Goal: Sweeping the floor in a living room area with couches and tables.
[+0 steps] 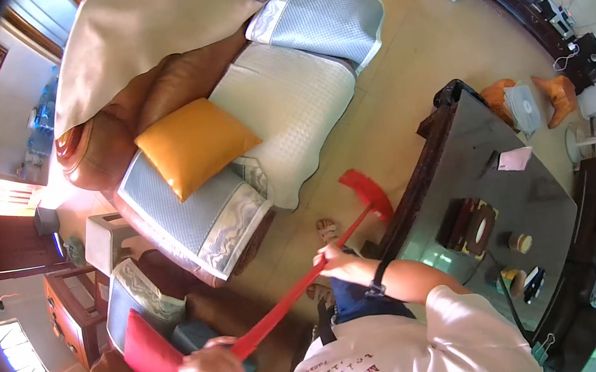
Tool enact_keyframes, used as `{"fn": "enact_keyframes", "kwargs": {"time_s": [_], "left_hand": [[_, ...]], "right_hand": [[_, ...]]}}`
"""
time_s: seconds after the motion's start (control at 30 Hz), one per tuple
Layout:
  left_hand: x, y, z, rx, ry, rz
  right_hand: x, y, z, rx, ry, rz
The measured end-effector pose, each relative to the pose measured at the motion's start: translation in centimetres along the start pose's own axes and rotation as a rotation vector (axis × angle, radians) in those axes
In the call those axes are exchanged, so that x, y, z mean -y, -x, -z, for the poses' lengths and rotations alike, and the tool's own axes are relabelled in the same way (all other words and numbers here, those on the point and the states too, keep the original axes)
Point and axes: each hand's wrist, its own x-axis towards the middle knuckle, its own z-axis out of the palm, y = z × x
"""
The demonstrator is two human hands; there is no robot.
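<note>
A red broom (282,309) slants across the space in front of me, gripped by both hands. My left hand (210,366) is closed around the upper end of the handle, in front of a red cushion (153,360). Farther down the shaft, my right hand (338,261) wraps the handle; a dark watch is on that wrist. The red broom head (368,194) is down by the tiled floor (308,213), between the sofa and the dark coffee table (525,198). My sandalled feet (327,232) show just below the right hand.
A brown leather sofa (167,87) with pale seat mats (285,101) and a yellow cushion (199,146) stands ahead on the left. On the coffee table are a tissue box (479,229), a small round container (520,242) and pink paper (515,159). Wooden stools (555,98) stand beyond it.
</note>
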Motion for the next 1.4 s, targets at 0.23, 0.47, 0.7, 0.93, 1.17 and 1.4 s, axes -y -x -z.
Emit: {"fn": "enact_keyframes", "kwargs": {"time_s": [0.23,0.47,0.7,0.93,1.17,1.4], "left_hand": [[11.9,-5.7,-7.2,0.132,-0.013,0.233],[3.2,-11.4,-3.4,0.078,-0.119,0.059],[-1.1,-14.7,-8.1,0.191,-0.34,0.004],[12.2,-13.3,-9.5,0.326,-0.251,-0.042],[15.5,-16.3,-10.7,0.439,-0.307,0.012],[5.5,-18.3,-8.4,0.314,-0.365,0.03]], "right_hand": [[21.4,3.4,-4.8,0.021,0.14,0.464],[12.7,6.6,-13.5,0.141,0.025,0.26],[8.0,3.3,-12.9,-0.056,0.399,0.188],[20.9,6.0,-15.6,0.231,0.546,0.6],[27.2,9.4,-19.9,0.166,0.344,0.732],[19.8,6.7,-16.7,0.054,0.381,0.566]]}}
